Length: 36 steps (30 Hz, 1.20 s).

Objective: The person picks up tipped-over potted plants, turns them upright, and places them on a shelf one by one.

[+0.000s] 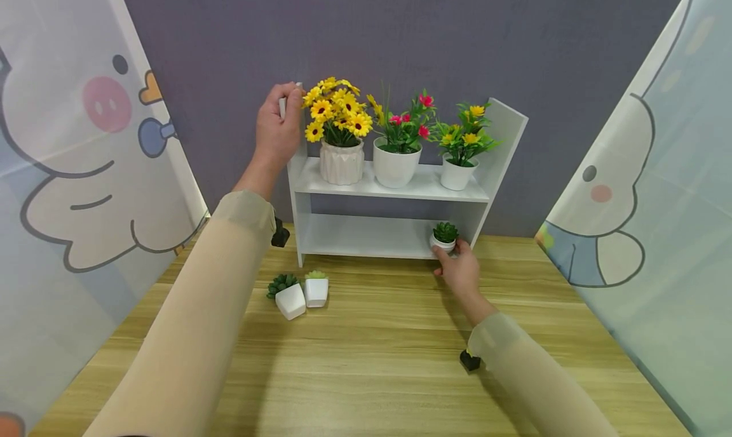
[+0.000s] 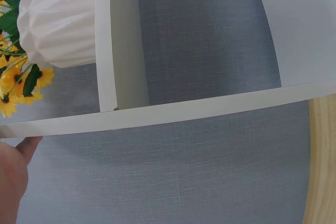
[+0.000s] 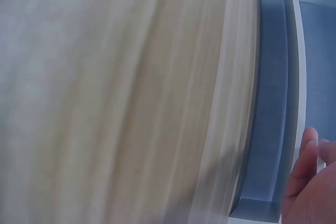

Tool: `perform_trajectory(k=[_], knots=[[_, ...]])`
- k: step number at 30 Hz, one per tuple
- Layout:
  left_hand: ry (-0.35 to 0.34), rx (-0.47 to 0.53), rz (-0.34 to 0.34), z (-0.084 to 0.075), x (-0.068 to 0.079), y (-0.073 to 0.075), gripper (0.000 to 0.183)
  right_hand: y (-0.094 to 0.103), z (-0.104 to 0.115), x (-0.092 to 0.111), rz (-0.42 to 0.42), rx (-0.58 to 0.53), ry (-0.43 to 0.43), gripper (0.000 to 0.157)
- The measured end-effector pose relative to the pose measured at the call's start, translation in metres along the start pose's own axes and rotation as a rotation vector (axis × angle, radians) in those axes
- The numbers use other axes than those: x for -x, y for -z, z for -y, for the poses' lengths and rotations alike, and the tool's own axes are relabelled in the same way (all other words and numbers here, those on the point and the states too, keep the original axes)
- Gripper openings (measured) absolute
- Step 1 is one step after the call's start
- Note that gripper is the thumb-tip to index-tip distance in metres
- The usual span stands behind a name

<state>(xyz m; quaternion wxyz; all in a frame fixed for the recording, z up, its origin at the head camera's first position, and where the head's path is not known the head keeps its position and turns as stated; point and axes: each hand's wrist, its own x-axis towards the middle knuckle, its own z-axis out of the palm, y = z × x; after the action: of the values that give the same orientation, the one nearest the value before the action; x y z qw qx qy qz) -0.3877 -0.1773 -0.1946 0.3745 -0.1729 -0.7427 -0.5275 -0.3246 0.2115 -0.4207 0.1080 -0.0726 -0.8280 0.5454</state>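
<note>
A small white pot with a dark green succulent (image 1: 444,237) is at the right end of the lower board of a white two-tier shelf (image 1: 366,237). My right hand (image 1: 462,272) holds this pot between thumb and fingers; in the right wrist view the pot itself is out of sight. At the upper left, my left hand (image 1: 278,124) grips the top of the shelf's left side panel (image 2: 210,109). On the upper board stand a ribbed pot of yellow sunflowers (image 1: 341,161), a pot with pink flowers (image 1: 397,164) and a smaller pot with yellow flowers (image 1: 457,173).
Two small square white pots lie tipped on the wooden table (image 1: 366,361), left of centre: a dark green succulent (image 1: 290,302) and a lighter green one (image 1: 316,292). A grey wall (image 1: 400,37) rises behind the shelf. Cartoon-printed curtains (image 1: 74,202) hang at both sides.
</note>
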Motion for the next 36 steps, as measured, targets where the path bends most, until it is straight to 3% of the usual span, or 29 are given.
perform_trajectory(k=[9,17,23,29,36], knots=[[-0.01,-0.003,-0.004,0.001,0.0,-0.001,0.038,0.008,0.003,0.013,0.041,-0.095,-0.019,0.086],[0.004,-0.008,0.0,0.003,-0.003,-0.001,0.04,0.021,0.012,0.035,0.039,-0.022,0.011,0.087],[-0.006,0.002,-0.003,0.003,-0.003,-0.002,0.038,0.019,0.011,0.051,0.054,-0.029,0.011,0.077],[0.001,-0.021,0.004,0.002,-0.003,0.0,0.04,0.008,0.011,0.067,0.215,-0.016,-0.003,0.071],[0.004,-0.005,-0.001,0.003,-0.002,0.0,0.039,-0.005,0.01,0.075,0.507,0.038,0.036,0.063]])
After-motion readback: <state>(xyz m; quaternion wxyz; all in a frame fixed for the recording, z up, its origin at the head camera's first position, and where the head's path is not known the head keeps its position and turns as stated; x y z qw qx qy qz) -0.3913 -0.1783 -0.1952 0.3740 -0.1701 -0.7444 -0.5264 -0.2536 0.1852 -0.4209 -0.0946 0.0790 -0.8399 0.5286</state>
